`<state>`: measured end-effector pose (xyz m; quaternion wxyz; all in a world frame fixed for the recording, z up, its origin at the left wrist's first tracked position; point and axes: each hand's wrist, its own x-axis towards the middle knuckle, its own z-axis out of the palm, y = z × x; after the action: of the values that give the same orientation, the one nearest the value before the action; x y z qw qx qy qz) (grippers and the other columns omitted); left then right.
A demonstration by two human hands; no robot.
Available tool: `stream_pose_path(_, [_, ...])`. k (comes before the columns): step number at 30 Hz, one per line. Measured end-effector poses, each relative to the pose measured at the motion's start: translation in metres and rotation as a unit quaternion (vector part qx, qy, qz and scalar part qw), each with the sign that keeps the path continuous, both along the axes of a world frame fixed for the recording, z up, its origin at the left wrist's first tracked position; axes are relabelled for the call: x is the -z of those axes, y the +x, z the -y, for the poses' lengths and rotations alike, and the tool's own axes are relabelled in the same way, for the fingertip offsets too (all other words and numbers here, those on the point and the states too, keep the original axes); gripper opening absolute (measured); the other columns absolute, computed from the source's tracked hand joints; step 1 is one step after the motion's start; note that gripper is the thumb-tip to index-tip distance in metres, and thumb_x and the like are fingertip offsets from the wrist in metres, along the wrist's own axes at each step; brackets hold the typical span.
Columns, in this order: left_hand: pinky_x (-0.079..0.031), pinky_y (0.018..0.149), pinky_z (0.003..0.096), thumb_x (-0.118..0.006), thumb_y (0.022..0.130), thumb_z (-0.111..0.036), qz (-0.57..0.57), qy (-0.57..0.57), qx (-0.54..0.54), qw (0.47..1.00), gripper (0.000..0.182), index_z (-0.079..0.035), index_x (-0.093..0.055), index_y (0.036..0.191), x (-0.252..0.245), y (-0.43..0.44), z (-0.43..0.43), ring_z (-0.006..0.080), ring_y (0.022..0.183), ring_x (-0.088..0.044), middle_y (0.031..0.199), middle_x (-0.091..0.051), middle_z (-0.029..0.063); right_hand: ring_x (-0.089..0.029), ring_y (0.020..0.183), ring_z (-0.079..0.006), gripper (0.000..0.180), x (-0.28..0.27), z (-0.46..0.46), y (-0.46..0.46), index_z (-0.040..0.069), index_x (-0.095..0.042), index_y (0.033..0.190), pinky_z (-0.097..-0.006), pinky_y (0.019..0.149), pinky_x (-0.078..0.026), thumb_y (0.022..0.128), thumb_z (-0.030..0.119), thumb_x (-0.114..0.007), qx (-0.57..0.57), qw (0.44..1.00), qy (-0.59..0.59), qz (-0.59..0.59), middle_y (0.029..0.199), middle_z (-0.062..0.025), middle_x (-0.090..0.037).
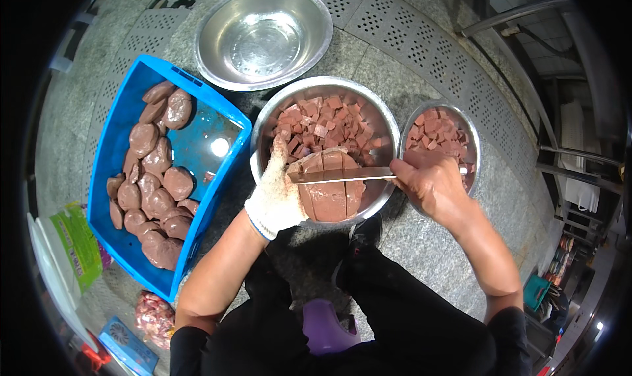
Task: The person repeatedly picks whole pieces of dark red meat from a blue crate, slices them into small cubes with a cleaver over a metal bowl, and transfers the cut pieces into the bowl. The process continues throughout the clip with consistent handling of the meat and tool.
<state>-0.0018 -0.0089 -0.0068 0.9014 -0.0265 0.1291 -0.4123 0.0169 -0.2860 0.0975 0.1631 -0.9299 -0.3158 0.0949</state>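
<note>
My left hand (276,198), in a white knit glove, supports a round reddish-brown slab that looks like blood curd (328,203) over a steel basin (323,83). Lengthwise cuts run through the slab. In my bare right hand (432,183) is a knife (345,174), its blade lying across the slab from right to left. Beneath and beyond the slab, cut curd cubes (323,124) fill part of the basin. The fingers of my left hand are partly hidden under the slab.
At left stands a blue plastic crate (210,92) of uncut curd pieces (160,203) and liquid. A wide steel basin (266,45) sits ahead, a smaller bowl (473,134) of cubes at right. Perforated grates (395,25) cross the floor. A purple stool (326,326) is below me.
</note>
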Motion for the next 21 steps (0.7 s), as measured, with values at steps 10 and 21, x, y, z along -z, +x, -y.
stream_pose_path(10, [-0.035,0.124,0.0626,-0.059,0.094,-0.078,-0.013,0.033,-0.011,0.999,0.106,-0.01,-0.027,0.169,0.02,0.0,-0.015,0.0441,0.153,-0.041,0.169,-0.037,0.0227,-0.066,0.065,-0.0354,0.024,0.001,-0.006,-0.002,0.001,-0.066,0.088,-0.0424,0.058,-0.049,0.098,0.021,-0.076,0.064,0.996,0.063,0.01,0.073,-0.0132,-0.062])
stream_pose_path(21, [-0.035,0.125,0.062,-0.061,0.092,-0.078,-0.012,0.054,0.007,0.998,0.108,-0.01,-0.027,0.169,0.011,0.0,-0.012,0.0424,0.154,-0.041,0.171,-0.036,0.0206,-0.065,0.068,-0.0362,0.033,0.0,-0.001,0.0,0.005,-0.061,0.086,-0.0461,0.058,-0.05,0.101,0.033,-0.069,0.031,0.999,0.032,0.004,0.073,-0.0111,-0.06])
